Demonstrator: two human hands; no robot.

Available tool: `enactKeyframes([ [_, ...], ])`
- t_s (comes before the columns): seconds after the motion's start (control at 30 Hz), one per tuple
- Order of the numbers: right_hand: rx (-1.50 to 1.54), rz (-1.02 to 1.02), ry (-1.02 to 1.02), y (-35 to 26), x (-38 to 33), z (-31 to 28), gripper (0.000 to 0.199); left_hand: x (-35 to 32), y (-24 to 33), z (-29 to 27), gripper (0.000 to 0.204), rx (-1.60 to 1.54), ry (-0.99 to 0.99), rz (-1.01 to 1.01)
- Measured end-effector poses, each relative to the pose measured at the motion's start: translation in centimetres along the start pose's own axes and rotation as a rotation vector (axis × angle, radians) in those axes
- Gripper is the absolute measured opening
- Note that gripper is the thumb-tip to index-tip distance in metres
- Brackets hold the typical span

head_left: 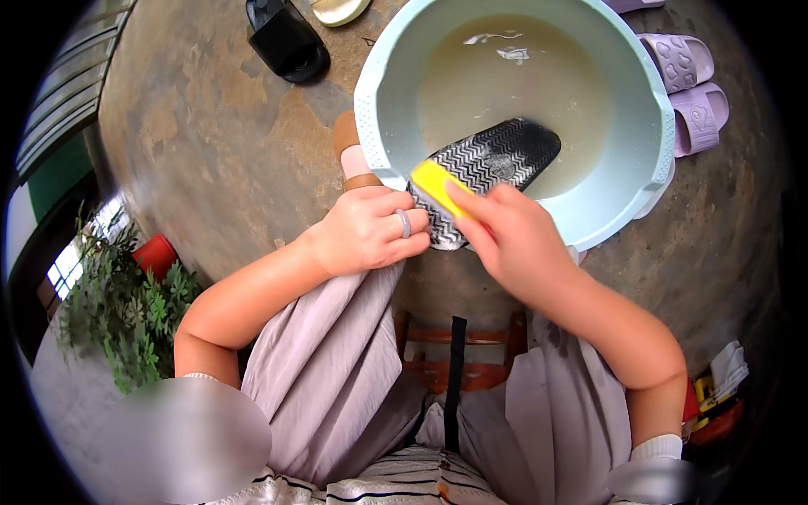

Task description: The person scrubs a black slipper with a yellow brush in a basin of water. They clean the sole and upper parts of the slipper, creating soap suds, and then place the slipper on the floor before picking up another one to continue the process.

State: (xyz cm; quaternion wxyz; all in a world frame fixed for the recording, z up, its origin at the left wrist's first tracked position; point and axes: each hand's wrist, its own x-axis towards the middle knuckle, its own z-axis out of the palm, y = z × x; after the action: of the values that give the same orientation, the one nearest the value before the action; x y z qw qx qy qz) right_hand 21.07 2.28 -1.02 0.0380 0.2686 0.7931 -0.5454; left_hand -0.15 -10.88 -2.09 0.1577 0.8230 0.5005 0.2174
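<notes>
A black slipper (pixel 503 151) lies sole up and slanted across the near rim of a pale blue basin (pixel 370 109). Its zigzag-ribbed sole is wet, with whitish streaks in the grooves. My left hand (pixel 370 231), with a grey ring on one finger, is closed on the slipper's near left edge; its fingertips are partly hidden. In my right hand (pixel 518 240) is a yellow brush (pixel 439 187), gripped by thumb and fingers and laid against the sole near my left hand. Any bristles are hard to make out. Cloudy tan water (pixel 522 76) stands in the basin.
A black slide (pixel 290 46) and a cream slipper (pixel 338 8) lie beyond the basin to the left. Lilac slides (pixel 699 120) stand at its right side. A leafy plant (pixel 147 328) and a red pot (pixel 156 255) are at left. A wooden stool (pixel 459 370) shows between my legs.
</notes>
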Motion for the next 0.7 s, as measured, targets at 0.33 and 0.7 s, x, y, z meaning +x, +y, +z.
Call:
enactKeyframes([
  [0.33,-0.006,-0.008,-0.037,0.3,-0.9,0.1,0.039,0.8,-0.2,0.7,0.014,-0.023,-0.075,0.096],
  [0.7,-0.060,-0.036,0.050,2.1,-0.5,0.4,0.038,1.0,-0.2,1.1,0.015,-0.054,-0.076,0.102],
])
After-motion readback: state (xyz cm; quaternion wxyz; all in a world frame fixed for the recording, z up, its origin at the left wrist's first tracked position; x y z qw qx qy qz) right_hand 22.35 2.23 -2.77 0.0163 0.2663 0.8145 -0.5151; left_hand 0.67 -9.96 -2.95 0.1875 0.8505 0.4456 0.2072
